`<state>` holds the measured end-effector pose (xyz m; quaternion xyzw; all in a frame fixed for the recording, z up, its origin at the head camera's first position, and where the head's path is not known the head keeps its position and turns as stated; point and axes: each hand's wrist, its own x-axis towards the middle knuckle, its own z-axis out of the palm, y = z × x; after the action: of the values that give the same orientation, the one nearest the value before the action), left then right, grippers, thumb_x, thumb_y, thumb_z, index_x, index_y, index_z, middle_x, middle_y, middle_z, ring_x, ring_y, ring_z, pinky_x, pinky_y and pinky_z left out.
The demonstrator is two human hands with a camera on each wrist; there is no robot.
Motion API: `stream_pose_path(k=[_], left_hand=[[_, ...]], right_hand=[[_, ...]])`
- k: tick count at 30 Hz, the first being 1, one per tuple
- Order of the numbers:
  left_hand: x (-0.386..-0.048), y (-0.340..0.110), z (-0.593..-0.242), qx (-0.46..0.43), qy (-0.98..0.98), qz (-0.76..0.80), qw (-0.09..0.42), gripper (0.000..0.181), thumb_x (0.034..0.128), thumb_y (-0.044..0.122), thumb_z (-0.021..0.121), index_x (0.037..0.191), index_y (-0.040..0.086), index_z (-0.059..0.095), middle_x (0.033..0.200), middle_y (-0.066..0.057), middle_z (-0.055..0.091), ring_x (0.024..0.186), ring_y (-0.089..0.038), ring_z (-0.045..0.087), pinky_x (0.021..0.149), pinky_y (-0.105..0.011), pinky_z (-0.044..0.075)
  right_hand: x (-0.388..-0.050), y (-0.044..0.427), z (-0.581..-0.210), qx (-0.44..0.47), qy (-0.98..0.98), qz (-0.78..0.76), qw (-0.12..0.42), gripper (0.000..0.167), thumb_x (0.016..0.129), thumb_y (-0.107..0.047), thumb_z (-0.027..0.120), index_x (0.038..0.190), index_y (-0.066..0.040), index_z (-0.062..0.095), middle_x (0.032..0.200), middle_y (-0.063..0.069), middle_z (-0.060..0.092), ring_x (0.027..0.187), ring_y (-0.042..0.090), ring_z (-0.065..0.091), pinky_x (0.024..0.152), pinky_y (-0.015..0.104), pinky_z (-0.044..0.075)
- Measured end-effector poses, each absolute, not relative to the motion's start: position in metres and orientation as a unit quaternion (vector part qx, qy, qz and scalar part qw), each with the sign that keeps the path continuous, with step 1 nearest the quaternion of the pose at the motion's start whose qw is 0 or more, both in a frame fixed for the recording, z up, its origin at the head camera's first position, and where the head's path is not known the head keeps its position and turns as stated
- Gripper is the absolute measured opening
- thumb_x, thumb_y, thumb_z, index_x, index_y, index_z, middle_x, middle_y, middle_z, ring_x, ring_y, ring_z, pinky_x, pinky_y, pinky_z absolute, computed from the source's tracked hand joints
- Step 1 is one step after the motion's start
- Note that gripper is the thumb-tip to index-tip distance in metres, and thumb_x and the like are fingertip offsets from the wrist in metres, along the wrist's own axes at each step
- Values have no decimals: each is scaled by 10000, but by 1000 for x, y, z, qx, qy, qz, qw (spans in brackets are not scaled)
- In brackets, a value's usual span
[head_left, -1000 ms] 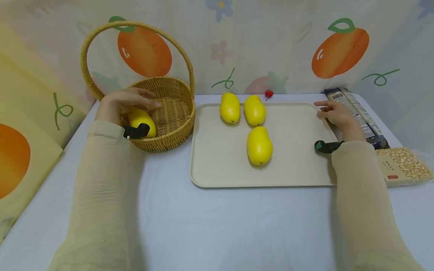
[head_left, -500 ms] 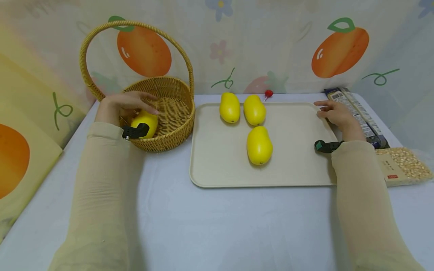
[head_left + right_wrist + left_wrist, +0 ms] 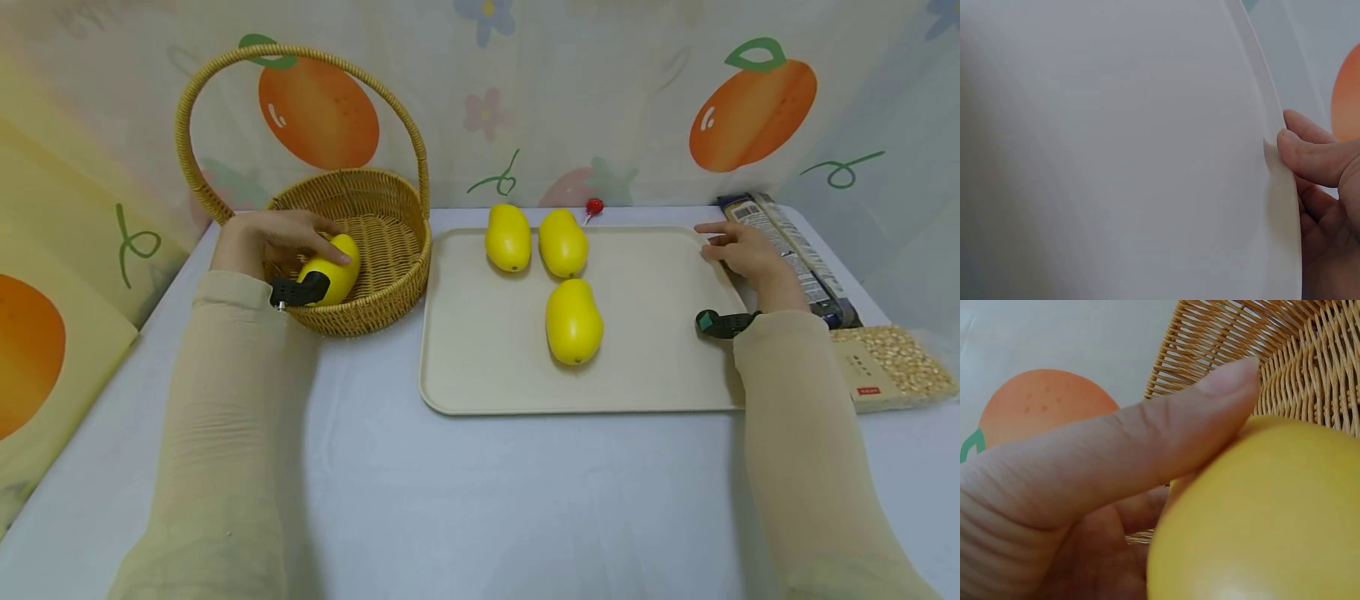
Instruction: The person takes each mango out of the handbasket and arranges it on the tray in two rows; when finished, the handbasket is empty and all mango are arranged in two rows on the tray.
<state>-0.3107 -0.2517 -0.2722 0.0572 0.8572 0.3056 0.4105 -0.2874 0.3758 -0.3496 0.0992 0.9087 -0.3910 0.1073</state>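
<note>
My left hand (image 3: 281,237) reaches into the wicker basket (image 3: 375,312) and holds a yellow mango (image 3: 345,279) near its left side. In the left wrist view the thumb lies along the mango (image 3: 1260,519), while the other fingers are partly hidden behind it. On the beige tray (image 3: 480,375) lie three more mangoes: one at the back left (image 3: 508,239), another beside it (image 3: 564,243), and a third in front (image 3: 574,323). My right hand (image 3: 742,254) grips the tray's right rim, thumb on top and fingers at the outer side, as the right wrist view shows.
The basket's tall handle (image 3: 315,54) arches over its opening. Behind the tray lies a small red round thing on a pale stick (image 3: 594,207). To the right are a dark printed packet (image 3: 787,250) and a clear bag of pale grains (image 3: 900,358). A patterned cloth backs the table.
The mango in the basket has shifted slightly right and turned, and my left thumb has come down onto it. My right hand and the tray have stayed put.
</note>
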Motion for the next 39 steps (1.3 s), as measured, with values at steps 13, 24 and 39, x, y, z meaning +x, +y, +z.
stream_pose_path(k=[13, 24, 39], left_hand=[[-311, -252, -274, 2, 824, 325, 464, 914, 953, 474, 596, 1569, 42, 78, 1497, -194, 301, 1334, -315, 411, 1018, -324, 483], [-307, -250, -271, -27, 804, 362, 471, 1063, 941, 422, 640, 1566, 120, -165, 1644, -241, 34, 1476, -390, 243, 1083, -373, 459], [-310, -246, -253, 75, 859, 354, 364, 715, 970, 398, 589, 1496, 36, 266, 1246, -12, 540, 1146, -191, 564, 926, -305, 535]], right_hand=[[-289, 377, -351, 102, 905, -397, 110, 552, 1007, -296, 550, 1514, -157, 383, 1180, 29, 413, 1113, 261, 394, 956, 343, 400], [-289, 378, -352, 94, 908, -395, 105, 554, 1009, -292, 548, 1516, -147, 380, 1164, 11, 418, 1079, 236, 403, 914, 303, 401], [-290, 378, -352, 102, 904, -401, 110, 547, 1008, -284, 548, 1514, -162, 381, 1199, 31, 415, 1104, 252, 396, 982, 368, 399]])
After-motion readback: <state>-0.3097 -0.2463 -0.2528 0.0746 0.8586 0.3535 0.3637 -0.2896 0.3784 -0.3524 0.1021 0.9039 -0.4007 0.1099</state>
